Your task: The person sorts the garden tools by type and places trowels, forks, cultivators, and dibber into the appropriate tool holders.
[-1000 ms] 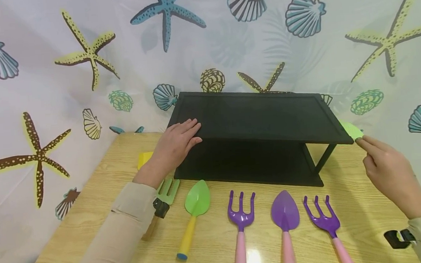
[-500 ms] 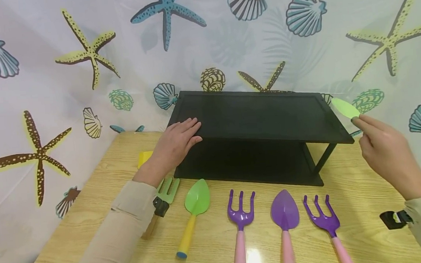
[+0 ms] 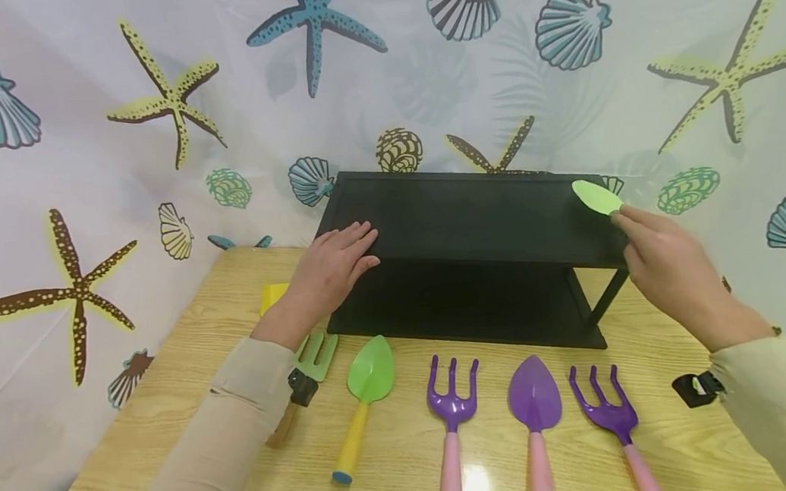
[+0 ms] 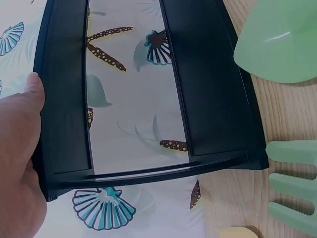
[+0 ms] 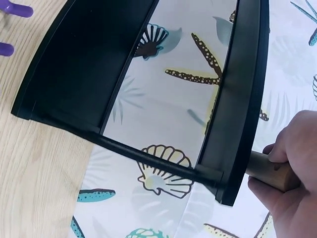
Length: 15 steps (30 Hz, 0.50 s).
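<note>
A black two-tier shelf [image 3: 459, 218] stands on the wooden table against the patterned cloth. My left hand [image 3: 329, 269] rests on the left end of its upper board, fingers lying flat on top. My right hand [image 3: 668, 264] grips a small trowel with a light green blade [image 3: 597, 197], held over the right end of the upper board; whether the two touch is unclear. In the right wrist view the trowel's wooden handle [image 5: 272, 171] is in my fist, beside the shelf's edge, and its blade is hidden.
In front of the shelf lie a green fork [image 3: 317, 356], a green trowel with a yellow handle [image 3: 371, 372], a purple fork [image 3: 453, 409], a purple trowel [image 3: 535, 395] and another purple fork [image 3: 606, 413]. Something yellow [image 3: 272, 296] is partly hidden by my left arm.
My right hand has lifted the green trowel from beside the shelf's right end and carried it left, over the upper board. The left hand stays where it was.
</note>
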Each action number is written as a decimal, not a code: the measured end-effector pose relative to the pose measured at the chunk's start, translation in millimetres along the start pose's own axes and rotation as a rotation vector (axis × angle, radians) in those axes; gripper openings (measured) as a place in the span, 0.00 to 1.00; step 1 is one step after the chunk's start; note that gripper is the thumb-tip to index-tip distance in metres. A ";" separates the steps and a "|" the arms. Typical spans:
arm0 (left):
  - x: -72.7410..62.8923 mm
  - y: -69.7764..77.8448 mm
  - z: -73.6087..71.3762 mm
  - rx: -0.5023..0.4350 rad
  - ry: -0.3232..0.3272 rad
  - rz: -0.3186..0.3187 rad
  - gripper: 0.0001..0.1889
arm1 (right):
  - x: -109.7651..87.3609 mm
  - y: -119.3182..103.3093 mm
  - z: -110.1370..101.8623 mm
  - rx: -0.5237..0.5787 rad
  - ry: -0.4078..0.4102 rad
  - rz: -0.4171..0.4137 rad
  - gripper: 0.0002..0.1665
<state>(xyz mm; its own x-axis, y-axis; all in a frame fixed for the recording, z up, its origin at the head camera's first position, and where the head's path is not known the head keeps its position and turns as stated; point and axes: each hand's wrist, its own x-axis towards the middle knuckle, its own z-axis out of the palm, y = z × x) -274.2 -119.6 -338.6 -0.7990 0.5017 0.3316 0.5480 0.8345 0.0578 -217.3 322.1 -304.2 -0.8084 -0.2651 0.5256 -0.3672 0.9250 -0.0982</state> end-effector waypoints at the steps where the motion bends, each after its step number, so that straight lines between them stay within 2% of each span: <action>1: 0.0 0.1 0.1 -0.001 0.000 -0.002 0.30 | 2.2 -1.4 1.1 0.000 -0.017 0.001 0.25; 7: 0.5 1.0 1.2 0.005 0.002 0.000 0.30 | 11.8 -10.6 5.4 0.001 -0.150 0.042 0.26; 9: 0.4 1.1 1.3 0.010 0.011 0.003 0.30 | 14.6 -13.9 7.5 -0.001 -0.161 0.038 0.26; 15: -1.0 -0.2 1.8 0.021 0.032 0.012 0.29 | 21.6 -21.4 17.6 -0.026 -0.125 0.014 0.25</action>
<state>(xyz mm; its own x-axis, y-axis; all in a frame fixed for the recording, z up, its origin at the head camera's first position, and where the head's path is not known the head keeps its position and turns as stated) -273.9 -119.8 -340.6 -0.7841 0.5042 0.3619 0.5518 0.8333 0.0345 -234.9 291.8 -305.6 -0.8652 -0.2822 0.4145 -0.3445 0.9351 -0.0826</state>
